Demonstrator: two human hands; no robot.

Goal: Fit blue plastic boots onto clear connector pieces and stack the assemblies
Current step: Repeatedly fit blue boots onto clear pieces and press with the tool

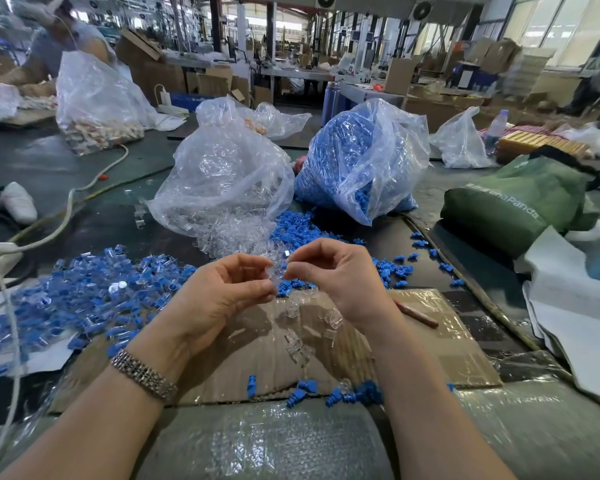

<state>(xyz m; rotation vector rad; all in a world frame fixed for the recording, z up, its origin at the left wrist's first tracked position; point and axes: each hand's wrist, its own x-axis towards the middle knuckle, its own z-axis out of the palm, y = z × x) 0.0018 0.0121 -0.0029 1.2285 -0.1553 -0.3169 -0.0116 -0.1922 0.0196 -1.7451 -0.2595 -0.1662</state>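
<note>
Left hand (pixel 222 289): raised over the cardboard (pixel 426 348), fingers curled, a clear connector (pixel 273 276) pinched at the fingertips; a metal bracelet (pixel 142 374) is worn on the wrist. Right hand (pixel 336 271): raised just beside the left, fingers curled, thumb and forefinger pinched at the same clear connector; whether a second part is held cannot be told.

Items on the table (pixel 118 223), listed left to right:
- White cable (pixel 59 223), run across the far left.
- Pile of assemblies (pixel 84 299), blue boots on clear connectors, heaped left of the left hand.
- Clear bag (pixel 222 174) of clear connectors, opened, its contents spilled toward the hands.
- Loose connectors (pixel 298 344), scattered on the cardboard below and between the wrists.
- Loose boots (pixel 354 394), blue, strewn along the near edge of the cardboard.
- Bag of boots (pixel 361 157), blue, set right of the clear bag, with boots spilled at its foot.
- Red stick (pixel 418 315), laid on the cardboard right of the right wrist.
- Green bag (pixel 520 199), placed at the far right.
</note>
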